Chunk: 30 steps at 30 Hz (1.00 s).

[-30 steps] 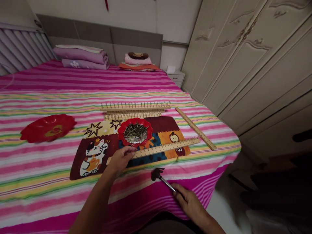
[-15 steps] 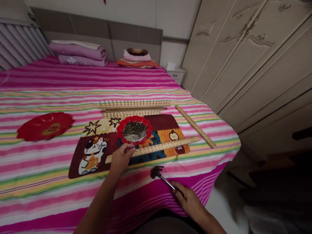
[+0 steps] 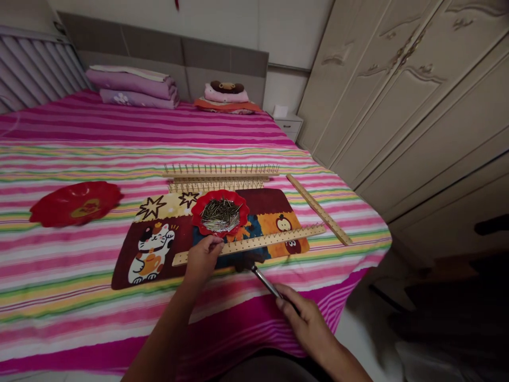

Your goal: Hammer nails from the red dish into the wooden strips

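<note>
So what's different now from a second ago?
The silver-shafted, dark-headed hammer, gripped in the right hand, moved forward, closer to the pale wooden strip. Nothing was visibly grasped or released. The left hand stays at the strip, near the red scalloped bowl of nails.

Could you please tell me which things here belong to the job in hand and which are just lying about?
Seemingly in the job:
- hammer, in the right hand
- drilled wooden strip, by the left hand
- bowl of nails
- other strips

Probably lying about:
- red dish
- folded bedding
</note>
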Each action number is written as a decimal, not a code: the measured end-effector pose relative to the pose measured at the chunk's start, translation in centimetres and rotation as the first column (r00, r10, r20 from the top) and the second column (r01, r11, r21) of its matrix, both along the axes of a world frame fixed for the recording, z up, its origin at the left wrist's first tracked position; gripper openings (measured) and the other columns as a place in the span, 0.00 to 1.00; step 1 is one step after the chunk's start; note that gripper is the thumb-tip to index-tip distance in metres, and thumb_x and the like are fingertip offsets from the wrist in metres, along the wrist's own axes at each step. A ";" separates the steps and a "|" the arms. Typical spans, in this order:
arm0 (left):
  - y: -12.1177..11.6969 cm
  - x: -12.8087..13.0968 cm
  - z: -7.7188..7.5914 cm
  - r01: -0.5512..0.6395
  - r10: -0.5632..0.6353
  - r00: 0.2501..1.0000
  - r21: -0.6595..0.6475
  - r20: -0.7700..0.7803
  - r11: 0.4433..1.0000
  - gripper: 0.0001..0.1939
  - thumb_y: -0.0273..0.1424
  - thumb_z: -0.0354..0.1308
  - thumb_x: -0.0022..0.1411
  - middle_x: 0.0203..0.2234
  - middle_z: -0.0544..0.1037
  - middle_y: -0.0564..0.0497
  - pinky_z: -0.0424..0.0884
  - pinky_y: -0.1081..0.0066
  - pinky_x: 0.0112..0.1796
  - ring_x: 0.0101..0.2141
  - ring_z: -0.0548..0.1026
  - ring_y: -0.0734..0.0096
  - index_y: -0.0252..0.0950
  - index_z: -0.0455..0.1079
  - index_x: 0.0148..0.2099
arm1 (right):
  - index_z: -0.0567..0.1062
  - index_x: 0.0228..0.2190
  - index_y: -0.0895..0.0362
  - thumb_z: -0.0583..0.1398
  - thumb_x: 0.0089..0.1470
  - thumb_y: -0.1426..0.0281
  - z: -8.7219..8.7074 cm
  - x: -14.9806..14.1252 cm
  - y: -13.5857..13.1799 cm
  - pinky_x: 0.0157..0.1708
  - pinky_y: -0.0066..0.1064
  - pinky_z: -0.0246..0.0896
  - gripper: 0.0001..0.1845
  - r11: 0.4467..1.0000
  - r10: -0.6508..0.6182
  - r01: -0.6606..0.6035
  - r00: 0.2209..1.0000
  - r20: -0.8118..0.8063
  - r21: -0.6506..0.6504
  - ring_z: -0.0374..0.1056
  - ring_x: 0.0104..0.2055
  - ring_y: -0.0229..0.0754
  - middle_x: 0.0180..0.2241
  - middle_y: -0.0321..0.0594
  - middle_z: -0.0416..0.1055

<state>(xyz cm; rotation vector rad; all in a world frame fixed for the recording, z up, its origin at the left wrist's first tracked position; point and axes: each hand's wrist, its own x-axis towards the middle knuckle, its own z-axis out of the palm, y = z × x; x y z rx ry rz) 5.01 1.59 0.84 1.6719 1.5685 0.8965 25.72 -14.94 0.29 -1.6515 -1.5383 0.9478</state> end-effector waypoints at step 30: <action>1.4 -0.9 0.7 0.066 0.010 0.963 0.270 -0.269 0.961 0.11 0.34 0.49 0.55 0.32 0.77 0.49 0.65 0.70 0.38 0.36 0.72 0.67 0.38 0.72 0.35 | 0.72 0.47 0.54 0.51 0.58 0.63 -4.0 2.6 -1.5 0.36 0.30 0.67 0.19 0.992 0.040 -0.038 0.999 0.016 -0.117 0.72 0.35 0.43 0.35 0.39 0.77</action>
